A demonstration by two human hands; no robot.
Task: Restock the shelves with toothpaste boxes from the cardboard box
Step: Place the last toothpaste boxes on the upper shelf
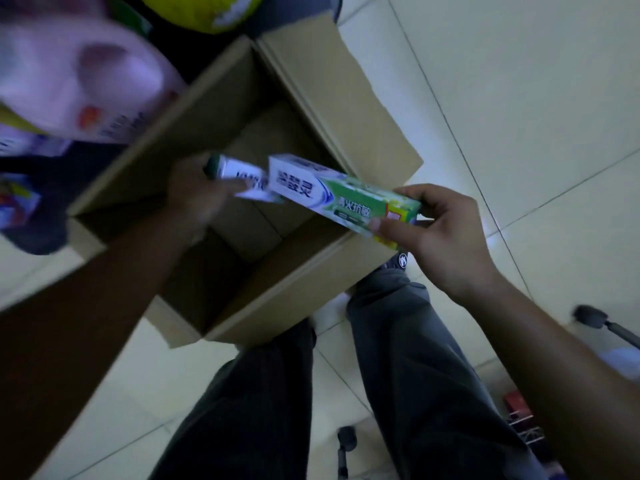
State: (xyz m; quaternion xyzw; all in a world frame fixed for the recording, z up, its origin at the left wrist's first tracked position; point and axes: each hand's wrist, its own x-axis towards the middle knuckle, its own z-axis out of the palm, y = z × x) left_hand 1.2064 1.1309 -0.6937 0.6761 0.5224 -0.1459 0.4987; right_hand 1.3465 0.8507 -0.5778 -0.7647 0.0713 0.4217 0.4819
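— Hands are both holding toothpaste, right?
— Yes. The right hand point(446, 233) is gripping the green toothpaste box point(343, 197) by its end, at the middle right of the frame. The left hand point(197, 199) is curling round a second toothpaste box point(230, 171), blurry, just left of it. Both are hanging over the open cardboard box point(277, 285), which is sitting on the floor point(519, 98).
— Are the two boxes bumping?
— Their ends are looking very close. I am not able to tell if they are touching.
— What is making this step go well?
— I am thinking: holding firmly without squashing, lifting both clear of the flaps, then turning toward the blurry packs point(86, 84) at the upper left, where the shelf is probably waiting.
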